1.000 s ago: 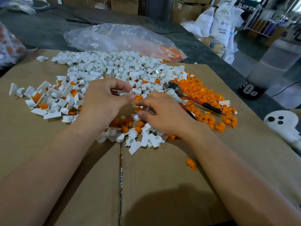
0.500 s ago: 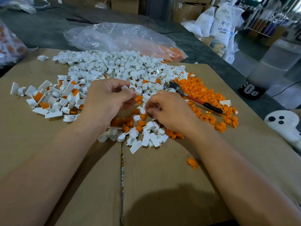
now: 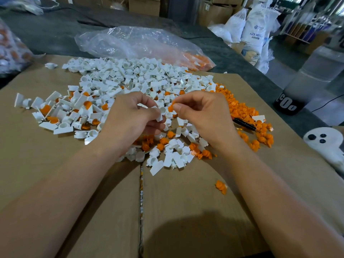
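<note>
Plastic, small and light: white holder (image 3: 161,113) pinched between thumb and curled fingers of left hand (image 3: 130,118), open cup turned toward right hand (image 3: 202,116). Orange plug (image 3: 171,106) nipped at fingertips of right hand, just beside that cup, not yet seated. Stiff, smooth, probably slippery; likely to skitter away if squeezed askew. Best held by flat tab on holder and by outer rim on plug, keeping cup mouth free. Beyond both hands, clear plastic bag (image 3: 141,43), slumped, with orange parts (image 3: 197,59) in end nearer right hand. White heap (image 3: 130,77) ahead of left hand, orange heap (image 3: 242,110) past right hand, all loose on cardboard (image 3: 186,211).
</note>
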